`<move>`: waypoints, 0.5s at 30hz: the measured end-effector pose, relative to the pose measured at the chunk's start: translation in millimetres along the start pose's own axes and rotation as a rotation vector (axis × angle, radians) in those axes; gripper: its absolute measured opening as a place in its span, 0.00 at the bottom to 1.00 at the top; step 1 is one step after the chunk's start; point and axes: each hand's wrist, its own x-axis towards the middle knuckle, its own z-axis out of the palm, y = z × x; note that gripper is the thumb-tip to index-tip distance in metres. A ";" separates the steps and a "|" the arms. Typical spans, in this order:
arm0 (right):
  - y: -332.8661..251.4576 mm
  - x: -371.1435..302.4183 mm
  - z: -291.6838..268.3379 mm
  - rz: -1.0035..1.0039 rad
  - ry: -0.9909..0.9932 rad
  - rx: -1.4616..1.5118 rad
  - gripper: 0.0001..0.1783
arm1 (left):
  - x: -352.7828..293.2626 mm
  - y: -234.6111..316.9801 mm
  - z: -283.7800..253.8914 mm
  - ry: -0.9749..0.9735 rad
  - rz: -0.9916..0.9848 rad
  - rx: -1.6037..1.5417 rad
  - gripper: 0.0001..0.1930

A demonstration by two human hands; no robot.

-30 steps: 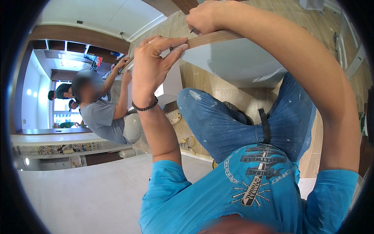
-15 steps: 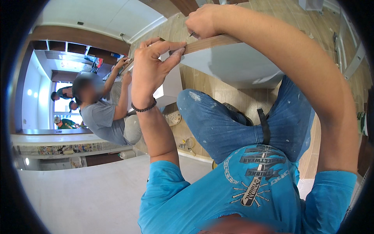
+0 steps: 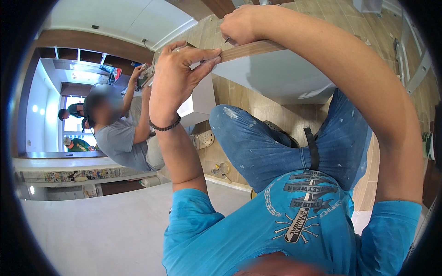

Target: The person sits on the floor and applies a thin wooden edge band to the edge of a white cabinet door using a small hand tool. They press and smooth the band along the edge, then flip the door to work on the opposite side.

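A pale grey panel (image 3: 276, 73) stands between my knees, with a wood-grained strip (image 3: 253, 49) along its top edge. My left hand (image 3: 177, 69), a dark beaded bracelet at its wrist, pinches the strip's left end between thumb and forefinger. Bent over the far side of the strip, my right hand (image 3: 241, 25) is closed. A small dark pointed tip (image 3: 227, 40) sticks out below its fingers; the rest of that slim tool is hidden in the fist, so its kind cannot be told.
To the left a co-worker in a grey shirt (image 3: 117, 138) sits by a white box-shaped piece (image 3: 198, 99), hands raised to another wood-edged part. A pale surface (image 3: 101, 225) spreads at lower left. Small items (image 3: 224, 168) lie on the plank floor. A metal frame (image 3: 416, 69) stands at right.
My left hand and forearm have shifted slightly left, its thumb and forefinger still at the strip. My right hand has barely moved. The co-worker's hands have risen a little.
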 end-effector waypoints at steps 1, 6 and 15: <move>0.0 -6.9 -3.5 -0.005 0.016 0.007 0.13 | 2.4 0.4 0.7 0.009 0.012 0.019 0.06; 6.5 -10.9 -5.8 -0.004 0.026 -0.001 0.13 | -0.4 -0.8 13.5 0.180 -0.236 -0.455 0.07; 10.0 -3.6 -8.6 0.023 -0.051 0.020 0.18 | -20.8 -16.4 32.1 0.303 -0.473 -1.165 0.10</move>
